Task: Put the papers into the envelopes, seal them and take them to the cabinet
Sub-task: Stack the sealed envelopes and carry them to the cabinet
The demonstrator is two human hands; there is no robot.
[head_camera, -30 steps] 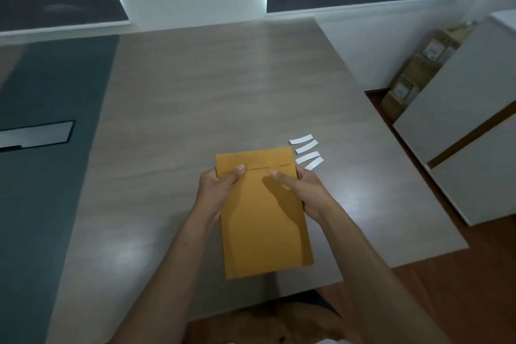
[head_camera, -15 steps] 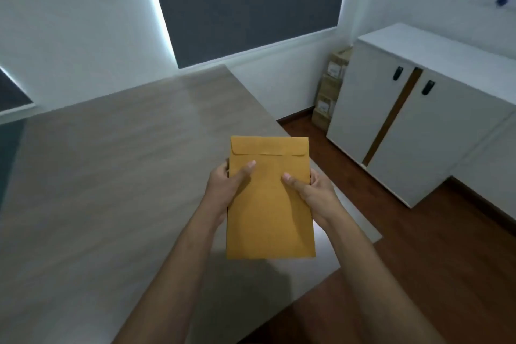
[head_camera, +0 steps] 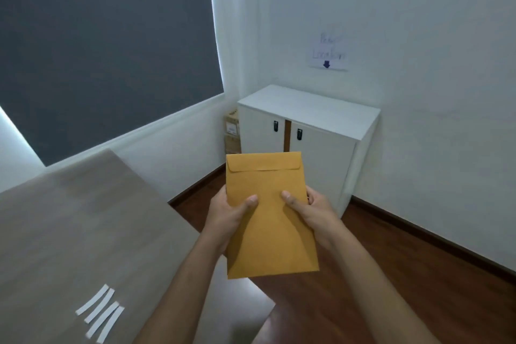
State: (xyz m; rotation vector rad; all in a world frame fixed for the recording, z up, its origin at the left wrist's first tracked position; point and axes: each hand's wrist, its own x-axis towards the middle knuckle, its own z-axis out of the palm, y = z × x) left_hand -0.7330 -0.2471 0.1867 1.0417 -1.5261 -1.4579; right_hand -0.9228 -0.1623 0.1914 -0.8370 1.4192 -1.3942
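Observation:
I hold a brown envelope [head_camera: 269,215] upright in front of me with its flap folded down at the top. My left hand [head_camera: 229,215] grips its left edge, thumb on the front. My right hand [head_camera: 312,211] grips its right edge the same way. Beyond the envelope stands a white cabinet [head_camera: 315,117] with two shut doors and black handles, set against the wall. The envelope is in the air, clear of the table and short of the cabinet.
A wooden table [head_camera: 83,232] fills the lower left, with several white paper strips [head_camera: 100,311] near its front edge. Cardboard boxes [head_camera: 232,131] are stacked left of the cabinet. A paper sign [head_camera: 328,51] with an arrow hangs above it. Dark wood floor [head_camera: 405,288] lies between.
The envelope has been lifted off the table with both hands. My view has swung right, so the cabinet now lies straight ahead and the table and strips have slid to the left.

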